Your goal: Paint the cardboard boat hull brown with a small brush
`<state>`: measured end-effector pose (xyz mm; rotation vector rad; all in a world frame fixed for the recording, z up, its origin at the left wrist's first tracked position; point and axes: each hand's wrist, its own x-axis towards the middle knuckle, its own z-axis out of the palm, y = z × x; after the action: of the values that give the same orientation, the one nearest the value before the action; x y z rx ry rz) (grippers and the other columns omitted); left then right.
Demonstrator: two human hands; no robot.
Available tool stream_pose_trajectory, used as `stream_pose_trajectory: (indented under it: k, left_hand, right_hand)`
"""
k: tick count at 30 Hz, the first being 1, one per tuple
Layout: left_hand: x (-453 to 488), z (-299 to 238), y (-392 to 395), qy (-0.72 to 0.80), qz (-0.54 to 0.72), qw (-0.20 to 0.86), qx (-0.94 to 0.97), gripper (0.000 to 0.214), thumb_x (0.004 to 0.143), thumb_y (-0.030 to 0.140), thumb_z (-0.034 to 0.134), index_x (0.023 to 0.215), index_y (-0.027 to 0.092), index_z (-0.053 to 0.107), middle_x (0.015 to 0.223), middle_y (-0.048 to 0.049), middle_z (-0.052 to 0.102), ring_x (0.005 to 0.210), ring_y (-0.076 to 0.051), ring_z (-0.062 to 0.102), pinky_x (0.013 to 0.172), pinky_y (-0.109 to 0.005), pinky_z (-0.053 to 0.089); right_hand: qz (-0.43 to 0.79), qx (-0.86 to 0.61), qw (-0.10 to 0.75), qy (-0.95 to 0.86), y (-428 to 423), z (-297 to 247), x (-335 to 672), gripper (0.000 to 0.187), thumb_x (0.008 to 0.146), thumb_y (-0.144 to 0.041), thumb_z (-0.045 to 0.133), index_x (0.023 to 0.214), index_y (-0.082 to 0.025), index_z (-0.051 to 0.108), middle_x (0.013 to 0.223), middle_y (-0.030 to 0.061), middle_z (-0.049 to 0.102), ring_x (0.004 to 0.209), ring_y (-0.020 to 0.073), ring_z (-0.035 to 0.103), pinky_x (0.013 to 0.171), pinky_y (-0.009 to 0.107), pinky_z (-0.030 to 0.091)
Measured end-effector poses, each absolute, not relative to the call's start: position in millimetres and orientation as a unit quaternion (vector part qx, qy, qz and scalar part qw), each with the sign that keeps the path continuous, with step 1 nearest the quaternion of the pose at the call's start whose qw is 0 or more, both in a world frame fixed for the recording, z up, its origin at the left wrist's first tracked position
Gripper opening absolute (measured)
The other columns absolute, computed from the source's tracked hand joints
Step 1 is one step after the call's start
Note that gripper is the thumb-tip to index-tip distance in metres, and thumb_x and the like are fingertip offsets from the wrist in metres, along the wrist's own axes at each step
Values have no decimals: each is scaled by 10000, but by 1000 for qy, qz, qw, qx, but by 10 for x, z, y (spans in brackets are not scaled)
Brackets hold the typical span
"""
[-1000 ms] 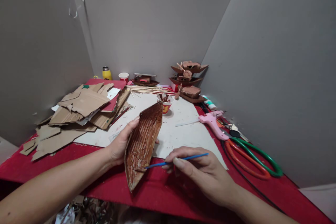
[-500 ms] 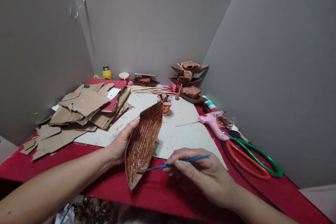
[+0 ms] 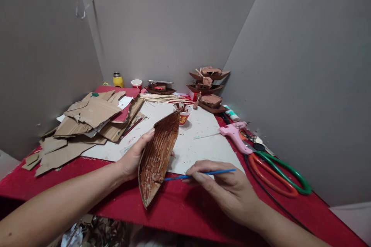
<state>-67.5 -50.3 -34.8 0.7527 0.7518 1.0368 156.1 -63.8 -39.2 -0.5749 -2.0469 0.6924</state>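
A brown cardboard boat hull (image 3: pixel 158 154) is held tilted by my left hand (image 3: pixel 136 156), thumb on its near-left rim and the other fingers mostly hidden behind it. Streaky, wet-looking brown paint covers the ridged inside. Pinched in my right hand (image 3: pixel 220 187) is a thin blue paintbrush (image 3: pixel 179 177), its tip touching the inside of the hull near the lower end. Behind the hull stands a red and white paper cup (image 3: pixel 184 114), smeared inside with dark brown paint.
Cardboard scraps (image 3: pixel 89 114) are piled at the left. Wooden sticks (image 3: pixel 165 99) and finished model boats (image 3: pixel 208 88) sit at the back. On the right lie a pink glue gun (image 3: pixel 236 137) and scissors (image 3: pixel 278 173) with green and orange handles.
The brush and my right hand have shifted slightly up and to the right, so the tip touches a spot a little higher inside the hull. My left hand keeps its grip.
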Motion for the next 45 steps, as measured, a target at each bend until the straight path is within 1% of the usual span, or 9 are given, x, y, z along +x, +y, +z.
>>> stream_pose_trajectory:
  k: [3, 7, 12, 19, 24, 31, 36, 41, 45]
  left_hand:
    - [-670, -349, -502, 352, 487, 719, 350, 540, 649, 608, 781, 894, 131, 723, 734, -75, 765, 618, -171, 665, 581, -244, 527]
    - [-683, -364, -488, 346, 498, 711, 356, 515, 699, 600, 744, 924, 138, 712, 759, -79, 767, 654, -180, 678, 597, -250, 531]
    - [-697, -384, -465, 352, 497, 709, 356, 532, 737, 620, 696, 950, 132, 703, 776, -90, 760, 632, -177, 667, 577, -257, 522]
    - [-671, -414, -491, 350, 524, 672, 389, 482, 800, 612, 645, 960, 158, 676, 779, -63, 736, 704, -201, 676, 650, -287, 522]
    - [-676, -431, -482, 355, 539, 641, 415, 493, 806, 579, 665, 1096, 181, 677, 952, -64, 755, 858, -233, 686, 792, -331, 512]
    - [-688, -453, -464, 340, 557, 619, 437, 415, 824, 545, 675, 1065, 210, 707, 1064, -28, 756, 1032, -234, 650, 957, -324, 447]
    - [-684, -452, -474, 341, 545, 630, 436, 455, 830, 593, 636, 1038, 195, 709, 1008, -63, 772, 959, -280, 685, 876, -385, 497]
    - [-686, -495, -468, 348, 552, 620, 435, 426, 823, 546, 668, 1088, 215, 704, 1099, -42, 757, 1036, -247, 663, 959, -346, 459]
    - [-697, -501, -465, 351, 545, 624, 435, 444, 822, 570, 648, 1035, 185, 706, 937, -62, 773, 905, -261, 689, 910, -392, 485]
  right_hand:
    - [207, -221, 470, -829, -627, -420, 1559, 149, 940, -129, 567, 941, -206, 694, 752, 23, 739, 639, 139, 699, 618, 216, 556]
    - [176, -206, 486, -831, -642, -437, 1572, 240, 896, -45, 572, 1023, -231, 657, 804, 10, 740, 683, 140, 694, 659, 237, 545]
    - [196, -187, 454, -849, -628, -424, 1557, 211, 907, -56, 541, 966, -224, 653, 744, 14, 723, 633, 147, 695, 602, 237, 552]
    - [130, -216, 491, -834, -680, -434, 1521, 246, 895, -36, 569, 1031, -223, 651, 805, 23, 747, 696, 157, 717, 654, 257, 563]
    - [58, -198, 462, -862, -767, -465, 1455, 210, 875, -41, 589, 1015, -183, 655, 776, 48, 742, 670, 173, 699, 658, 295, 569]
    - [6, -227, 518, -825, -673, -410, 1466, 282, 872, -24, 595, 1073, -215, 648, 872, 57, 764, 793, 192, 723, 794, 355, 578]
    - [12, -228, 498, -836, -732, -411, 1394, 197, 880, -59, 588, 972, -219, 658, 766, 27, 747, 720, 179, 716, 737, 324, 588]
    - [-18, -254, 515, -818, -622, -377, 1365, 163, 894, -84, 590, 956, -213, 666, 794, 51, 760, 731, 193, 719, 767, 363, 584]
    - [-12, -289, 527, -799, -574, -338, 1360, 111, 928, -128, 581, 949, -196, 666, 819, 73, 762, 752, 194, 730, 714, 330, 586]
